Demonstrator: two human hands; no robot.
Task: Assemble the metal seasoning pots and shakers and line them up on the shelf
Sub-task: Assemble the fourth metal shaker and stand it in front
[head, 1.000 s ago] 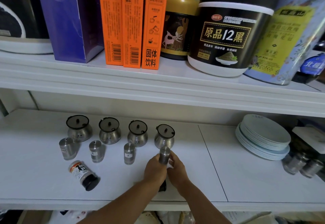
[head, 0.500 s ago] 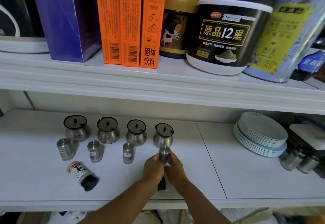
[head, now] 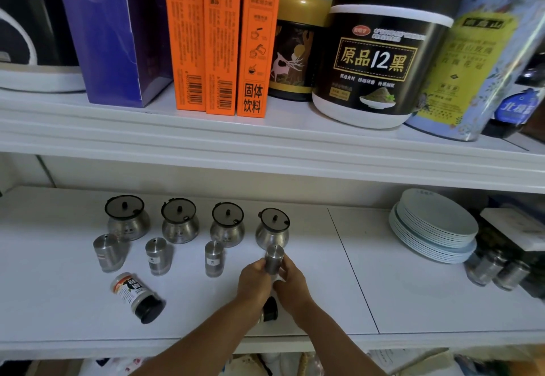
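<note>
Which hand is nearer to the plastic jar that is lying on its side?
Left. The left hand sits right of the jar; the right hand is farther right.

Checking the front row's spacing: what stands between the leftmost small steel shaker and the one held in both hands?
Two more small steel shakers, upright and apart, stand between the leftmost shaker and the held shaker, in the head view.

Four round silver steel seasoning pots (head: 127, 218) wear dark lids; the plain white shelf (head: 413, 302) carries pale blue stacked plates (head: 433, 225) — above, three bright orange cartons (head: 219, 36) with black barcodes.
</note>
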